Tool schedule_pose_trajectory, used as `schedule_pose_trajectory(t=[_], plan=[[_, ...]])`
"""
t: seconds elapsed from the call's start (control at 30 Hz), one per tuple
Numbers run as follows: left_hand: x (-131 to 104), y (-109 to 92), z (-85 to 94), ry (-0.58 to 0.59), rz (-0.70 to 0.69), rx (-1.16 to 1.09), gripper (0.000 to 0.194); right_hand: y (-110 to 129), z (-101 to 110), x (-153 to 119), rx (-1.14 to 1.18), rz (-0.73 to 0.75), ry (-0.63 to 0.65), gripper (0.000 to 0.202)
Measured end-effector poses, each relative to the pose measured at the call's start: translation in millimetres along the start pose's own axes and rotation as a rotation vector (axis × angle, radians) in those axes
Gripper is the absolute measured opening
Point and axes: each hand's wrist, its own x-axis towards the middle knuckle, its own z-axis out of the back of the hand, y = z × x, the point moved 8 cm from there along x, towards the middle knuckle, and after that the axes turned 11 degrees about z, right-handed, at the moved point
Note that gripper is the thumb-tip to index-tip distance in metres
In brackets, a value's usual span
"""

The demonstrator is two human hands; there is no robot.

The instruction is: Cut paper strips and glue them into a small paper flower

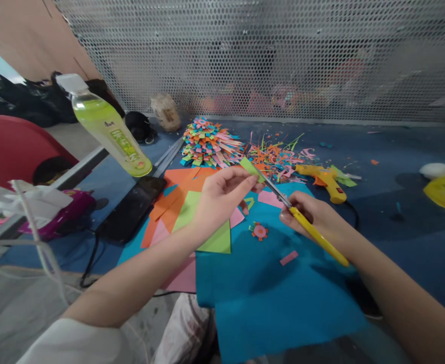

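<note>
My left hand pinches a small strip of green paper between thumb and fingers. Yellow-handled scissors are in my right hand, their blades reaching up and left to the green strip. Whether the blades are fully closed is hard to make out. Below my hands a blue sheet carries a small pink and orange paper flower and a loose pink strip. Under my left wrist lie green paper and orange paper.
A cone of colourful paper pieces stands behind my hands, beside a heap of paper scraps. A yellow glue gun lies to the right. At left are a drink bottle, a black phone and white cables.
</note>
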Motion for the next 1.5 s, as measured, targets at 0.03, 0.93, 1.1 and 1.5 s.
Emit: schedule_pose_trajectory(t=[0.03,0.93,1.1,1.5], plan=[[0.1,0.2,-0.6,0.008,0.003,0.013,0.018,-0.1,0.0,-0.2,0.005,-0.004,0.001,0.036],[0.9,0.0,0.4,-0.070,-0.070,0.051,0.015,3.8,-1.0,-1.5,-0.016,-0.013,0.041,0.035],[1.1,1.7,-0.7,-0.062,-0.056,0.056,0.016,1.3,-0.3,-1.2,-0.014,-0.011,0.019,0.034],[1.3,-0.3,-0.5,-0.070,-0.048,0.098,0.017,2.7,0.7,0.3,-0.055,0.016,-0.005,0.037]])
